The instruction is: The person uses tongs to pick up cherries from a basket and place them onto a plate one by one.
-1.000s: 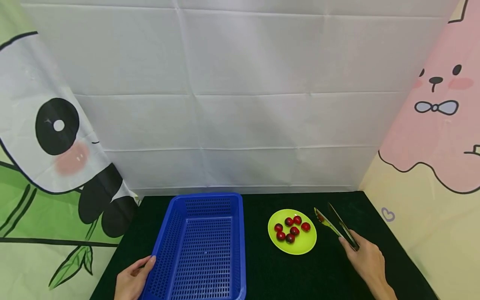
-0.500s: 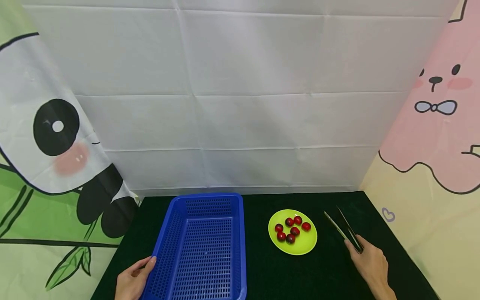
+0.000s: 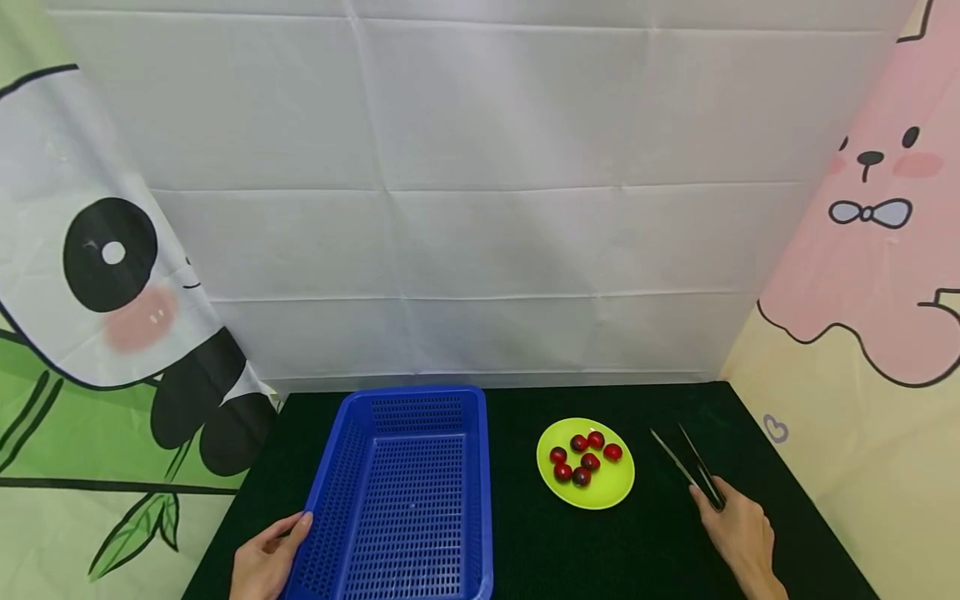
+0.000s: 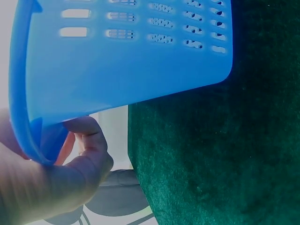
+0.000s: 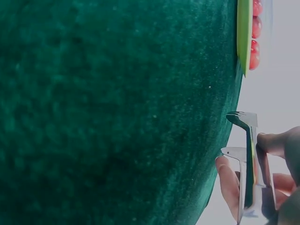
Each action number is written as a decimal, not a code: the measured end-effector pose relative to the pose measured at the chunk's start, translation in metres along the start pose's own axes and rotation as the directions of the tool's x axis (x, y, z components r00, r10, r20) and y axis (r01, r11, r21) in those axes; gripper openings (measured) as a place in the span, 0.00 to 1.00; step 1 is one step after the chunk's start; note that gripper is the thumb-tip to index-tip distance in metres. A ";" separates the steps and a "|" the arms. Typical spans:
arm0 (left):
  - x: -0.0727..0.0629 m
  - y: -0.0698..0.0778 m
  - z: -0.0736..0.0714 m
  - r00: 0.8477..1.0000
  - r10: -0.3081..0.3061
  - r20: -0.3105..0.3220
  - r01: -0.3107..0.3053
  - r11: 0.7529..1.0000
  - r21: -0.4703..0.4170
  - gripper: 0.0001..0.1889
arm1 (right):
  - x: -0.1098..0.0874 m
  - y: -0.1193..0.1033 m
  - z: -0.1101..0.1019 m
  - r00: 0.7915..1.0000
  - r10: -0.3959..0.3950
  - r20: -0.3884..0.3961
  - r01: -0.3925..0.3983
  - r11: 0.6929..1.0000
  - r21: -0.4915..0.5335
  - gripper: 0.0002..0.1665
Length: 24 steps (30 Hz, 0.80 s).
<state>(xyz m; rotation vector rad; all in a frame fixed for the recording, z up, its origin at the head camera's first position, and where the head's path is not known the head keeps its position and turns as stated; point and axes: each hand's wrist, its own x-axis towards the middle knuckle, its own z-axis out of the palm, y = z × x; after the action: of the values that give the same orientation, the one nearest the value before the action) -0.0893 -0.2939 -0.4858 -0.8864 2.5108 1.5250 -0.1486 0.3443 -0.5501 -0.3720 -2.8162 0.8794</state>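
Note:
My left hand (image 3: 264, 557) grips the left rim of a blue perforated plastic basket (image 3: 408, 500), thumb and fingers curled round its edge. The left wrist view shows this hold on the basket rim (image 4: 19, 89). To the right of a round lime-green plate (image 3: 600, 493), my right hand (image 3: 738, 529) holds metal tongs (image 3: 699, 460). The tongs' arms are spread apart with nothing between their tips, as the right wrist view of the tongs (image 5: 251, 183) also shows. Several small, round, dark-red fruits like cherries (image 3: 581, 477) lie on the plate.
A dark green cloth (image 3: 555, 550) covers the table. Behind it hangs a creased white sheet (image 3: 480, 250). A panda-print cloth (image 3: 127, 333) is on the left, and a pink bear-print cloth (image 3: 877, 275) on the right.
My right hand has shifted slightly right with the tongs, whose tips now lie farther from the plate. The left hand, basket, plate and fruits stay in place.

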 end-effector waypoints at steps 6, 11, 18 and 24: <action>0.001 0.000 0.000 1.000 -0.002 0.001 0.002 1.000 0.000 0.48 | -0.001 0.004 0.002 1.000 -0.001 0.008 0.001 1.000 -0.002 0.36; 0.002 -0.002 -0.001 1.000 -0.009 -0.001 0.009 1.000 -0.001 0.51 | -0.002 0.005 0.003 1.000 0.003 -0.001 -0.003 1.000 0.000 0.36; 0.003 -0.002 -0.001 1.000 -0.018 -0.003 0.018 1.000 0.011 0.52 | -0.004 0.005 0.003 0.999 0.017 0.036 -0.018 1.000 0.024 0.37; 0.002 0.001 -0.001 1.000 0.001 0.002 -0.001 0.998 0.055 0.51 | -0.005 0.008 0.003 0.998 0.026 0.057 -0.026 1.000 0.001 0.37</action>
<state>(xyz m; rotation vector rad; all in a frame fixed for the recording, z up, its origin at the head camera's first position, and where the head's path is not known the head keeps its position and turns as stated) -0.0915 -0.2956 -0.4852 -0.8755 2.5398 1.4482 -0.1428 0.3473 -0.5577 -0.3903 -2.8682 0.9115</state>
